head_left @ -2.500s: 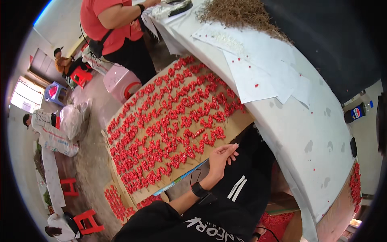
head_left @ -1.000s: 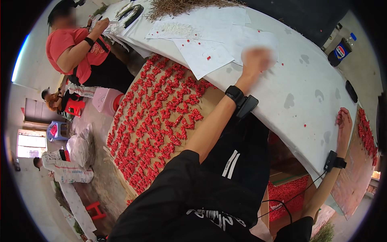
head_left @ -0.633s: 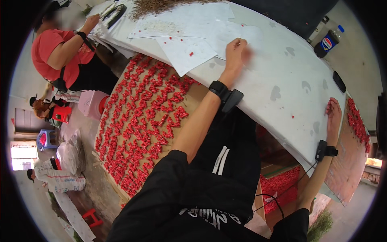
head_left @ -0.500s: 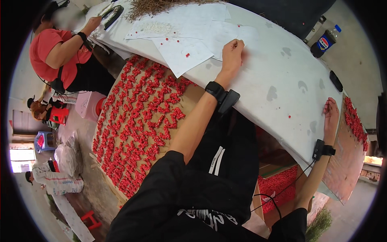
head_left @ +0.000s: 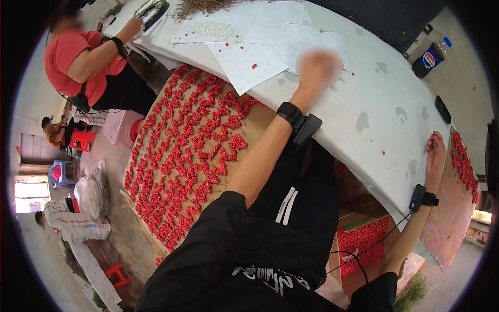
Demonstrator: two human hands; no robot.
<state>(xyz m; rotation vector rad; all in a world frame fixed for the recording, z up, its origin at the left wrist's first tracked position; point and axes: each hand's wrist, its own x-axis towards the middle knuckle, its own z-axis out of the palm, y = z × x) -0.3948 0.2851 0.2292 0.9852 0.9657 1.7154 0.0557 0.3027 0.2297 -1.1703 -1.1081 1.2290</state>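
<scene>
The person sits at a long white table [head_left: 384, 130] and reaches the left hand [head_left: 318, 66] far forward over it. This hand is blurred, it looks closed like a loose fist above the sheets of white paper [head_left: 249, 57], but I cannot tell if the fingers hold something. A few small red beads [head_left: 254, 66] lie loose on the paper just beside it, and some more are scattered on the table. The right hand [head_left: 435, 152] lies flat on the near edge of the table, fingers straight and close together, holding nothing. Both wrists carry a black band; the one on the right wrist has a thin cable. To the person's left, lower than the table, a large cardboard sheet [head_left: 260, 122] is covered with many small clusters of red beads [head_left: 192, 151]. A box [head_left: 364, 242] full of red beads stands under the table near the knees. At the far end another person in a red shirt [head_left: 78, 52] works with both hands on the table. A dark bottle [head_left: 427, 57] stands beyond the table on the right.
</scene>
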